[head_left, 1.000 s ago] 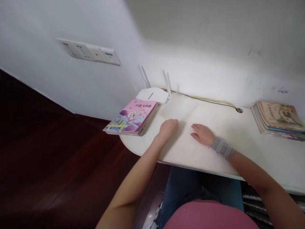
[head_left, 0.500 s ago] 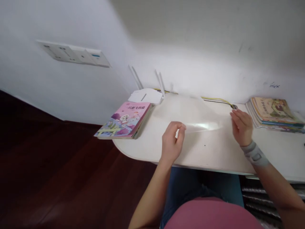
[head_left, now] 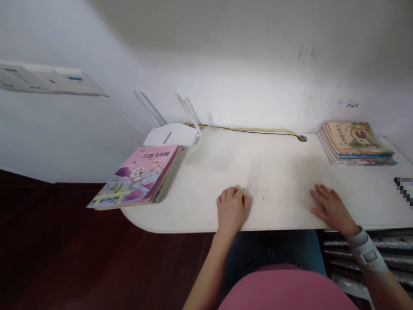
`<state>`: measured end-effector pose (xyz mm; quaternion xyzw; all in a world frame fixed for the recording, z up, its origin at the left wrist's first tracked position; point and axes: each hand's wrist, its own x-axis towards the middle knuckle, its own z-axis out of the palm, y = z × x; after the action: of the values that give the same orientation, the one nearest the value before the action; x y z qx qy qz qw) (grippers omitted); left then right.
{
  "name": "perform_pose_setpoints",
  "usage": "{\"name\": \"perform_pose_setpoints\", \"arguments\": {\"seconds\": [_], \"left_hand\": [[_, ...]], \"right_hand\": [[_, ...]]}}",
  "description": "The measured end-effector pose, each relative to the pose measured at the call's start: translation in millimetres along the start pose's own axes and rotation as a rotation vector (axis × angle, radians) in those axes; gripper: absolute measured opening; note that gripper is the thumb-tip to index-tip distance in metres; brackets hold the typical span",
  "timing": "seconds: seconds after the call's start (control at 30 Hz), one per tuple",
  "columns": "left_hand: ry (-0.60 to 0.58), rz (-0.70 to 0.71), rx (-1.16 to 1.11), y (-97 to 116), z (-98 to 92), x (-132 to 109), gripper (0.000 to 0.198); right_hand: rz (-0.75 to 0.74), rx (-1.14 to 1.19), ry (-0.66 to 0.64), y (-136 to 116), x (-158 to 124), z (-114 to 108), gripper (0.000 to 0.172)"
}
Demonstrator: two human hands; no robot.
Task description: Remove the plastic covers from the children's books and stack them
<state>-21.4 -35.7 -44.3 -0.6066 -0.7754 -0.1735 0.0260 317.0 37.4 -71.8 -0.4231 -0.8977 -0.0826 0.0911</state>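
Note:
My left hand (head_left: 230, 209) rests near the front edge of the white desk (head_left: 284, 172), fingers curled in a loose fist at the near edge of a clear sheet (head_left: 222, 165). The sheet lies flat on the desk and shows only faintly. My right hand (head_left: 331, 209) lies flat and open on the desk to the right, fingers spread, with a grey wrist brace (head_left: 366, 254) on that arm.
A pink book stack (head_left: 135, 176) overhangs the desk's left end, with a white router (head_left: 171, 134) behind it. A yellow cable (head_left: 251, 129) runs along the wall to a hole (head_left: 302, 138). Another book stack (head_left: 353, 142) sits at the back right. Wall sockets (head_left: 48, 79) are on the left.
Half a second ago both hands held the clear sheet lifted above the desk. Now the sheet lies flat, both hands are down on the desk near its front edge, and the view has swung right.

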Motion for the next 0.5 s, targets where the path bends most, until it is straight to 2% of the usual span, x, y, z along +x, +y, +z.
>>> {"name": "perform_pose_setpoints", "arguments": {"seconds": [0.13, 0.23, 0.33, 0.4, 0.5], "left_hand": [[0.001, 0.019, -0.026, -7, -1.5, 1, 0.020], [0.054, 0.029, -0.074, -25, -15.2, 13, 0.026], [0.146, 0.003, -0.012, -59, -38.9, 37, 0.036], [0.176, -0.084, 0.104, -88, -53.8, 57, 0.044], [0.107, -0.301, 0.268, -134, -65.3, 80, 0.056]], "right_hand": [[0.006, 0.004, 0.032, 6, 8, -6, 0.043], [-0.006, -0.009, 0.070, 13, 21, -9, 0.045], [-0.045, -0.022, 0.054, 22, 36, -3, 0.050], [-0.058, -0.033, 0.020, 27, 43, 4, 0.053], [-0.063, -0.040, 0.007, 30, 48, 17, 0.056]]}}
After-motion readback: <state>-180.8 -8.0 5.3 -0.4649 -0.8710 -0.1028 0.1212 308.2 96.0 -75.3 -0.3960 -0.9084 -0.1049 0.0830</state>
